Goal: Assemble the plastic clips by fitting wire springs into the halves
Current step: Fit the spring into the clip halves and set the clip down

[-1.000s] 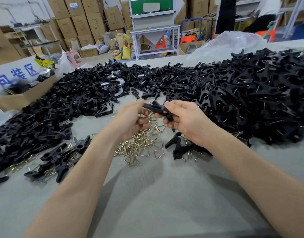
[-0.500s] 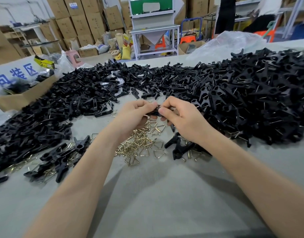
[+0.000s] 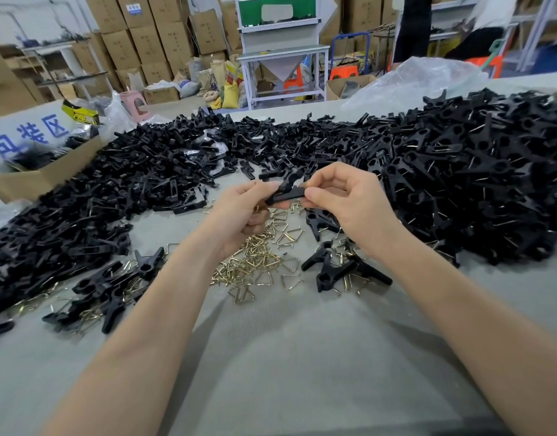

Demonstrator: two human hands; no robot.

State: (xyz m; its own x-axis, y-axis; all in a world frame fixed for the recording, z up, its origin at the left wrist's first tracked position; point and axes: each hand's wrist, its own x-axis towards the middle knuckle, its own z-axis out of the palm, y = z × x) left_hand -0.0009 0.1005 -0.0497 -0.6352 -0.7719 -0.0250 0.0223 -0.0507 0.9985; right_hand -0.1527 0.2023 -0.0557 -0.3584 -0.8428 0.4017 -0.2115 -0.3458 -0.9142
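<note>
Across the grey table [image 3: 286, 357], everything can be placed from the heap of wire springs [image 3: 255, 262], a loose scatter of brass-coloured triangles near the middle. Right of the heap and beyond it rises the largest mass, a deep pile of assembled black clips [image 3: 475, 184] with bits of wire showing among them. Left of the heap and behind it spreads a flatter drift of black clip halves [image 3: 129, 184], reaching the table's left edge. Far to the heap's left, behind that drift, stands an open cardboard box [image 3: 34, 180] with blue characters on its flap, and far behind the heap to the right lies a crumpled clear plastic bag [image 3: 422, 80]. Just left of the heap sits a small cluster of clips [image 3: 113, 284] mixed with stray springs; just right of it lie a few more clips [image 3: 337, 269]. Directly above the heap's far edge, both hands meet in the air. The left hand [image 3: 239, 215] pinches one end of a pair of clip halves [image 3: 286, 191] between thumb and curled fingers, and the right hand [image 3: 349, 202] pinches the other end, its remaining fingers folded. The halves look crossed on each other, though whether a spring already sits in them cannot be told from this angle.
</note>
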